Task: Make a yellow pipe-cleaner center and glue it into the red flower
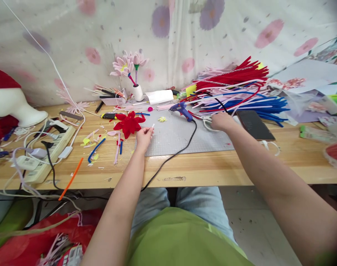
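Note:
My left hand (144,139) is closed in a pinch on a small white piece (153,126), just right of a red fuzzy flower (129,124). My right hand (222,121) reaches over the right part of the grey cutting mat (168,144), fingers curled down at the scissors (209,125); the fingertips are partly hidden. A blue glue gun (181,110) lies between the hands, its black cord running to the table's front edge. A small yellow flower piece (162,119) sits on the mat left of the glue gun.
Red, pink and blue fuzzy stems (240,88) are heaped at the back right, by a dark phone (255,125). A white vase (137,92) holds pink flowers. Scraps lie left of the mat. A power strip (50,155) with tangled cables is at the far left.

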The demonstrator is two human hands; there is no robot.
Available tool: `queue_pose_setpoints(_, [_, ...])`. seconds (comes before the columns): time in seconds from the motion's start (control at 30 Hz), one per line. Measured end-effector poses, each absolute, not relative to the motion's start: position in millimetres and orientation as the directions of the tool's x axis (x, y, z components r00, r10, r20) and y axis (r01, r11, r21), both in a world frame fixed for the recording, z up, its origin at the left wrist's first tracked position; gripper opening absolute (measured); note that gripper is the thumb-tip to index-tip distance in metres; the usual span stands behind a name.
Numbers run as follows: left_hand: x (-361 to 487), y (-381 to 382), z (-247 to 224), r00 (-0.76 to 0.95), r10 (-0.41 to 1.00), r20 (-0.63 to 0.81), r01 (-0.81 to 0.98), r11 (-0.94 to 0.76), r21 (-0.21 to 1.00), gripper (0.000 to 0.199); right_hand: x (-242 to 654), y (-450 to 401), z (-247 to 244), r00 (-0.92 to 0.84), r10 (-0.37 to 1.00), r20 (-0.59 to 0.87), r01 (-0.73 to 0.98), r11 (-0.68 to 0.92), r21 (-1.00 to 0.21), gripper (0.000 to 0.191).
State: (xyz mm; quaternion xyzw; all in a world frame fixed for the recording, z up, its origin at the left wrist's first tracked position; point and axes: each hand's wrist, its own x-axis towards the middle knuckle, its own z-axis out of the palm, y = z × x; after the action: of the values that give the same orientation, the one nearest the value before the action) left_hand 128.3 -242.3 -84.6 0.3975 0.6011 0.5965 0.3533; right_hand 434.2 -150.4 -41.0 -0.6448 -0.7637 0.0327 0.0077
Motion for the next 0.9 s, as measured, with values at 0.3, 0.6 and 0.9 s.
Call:
queue_pose_setpoints(0.3, [127, -239, -89, -0.424, 0.904, 0.052, 0.101, -0.010, 0.995, 0.018, 492, -174, -2, -0.126, 0.941, -0.315, 0.962, 0.038, -0.271, 0.025])
queue_pose_setpoints(0.6, [128, -242, -85, -0.424, 0.905, 0.038, 0.083, -0.003, 0.997, 0.015, 467, -182, -19, -0.217, 0.974, -0.072, 0.970, 0.206, -0.126, 0.052])
queue_pose_setpoints(0.9, [129, -243, -87, -0.406, 0.913, 0.049, 0.106, -0.007, 0.994, 0.013, 440, -200, -15, -0.477, 0.874, -0.096, 0.631, 0.265, -0.729, 0.042])
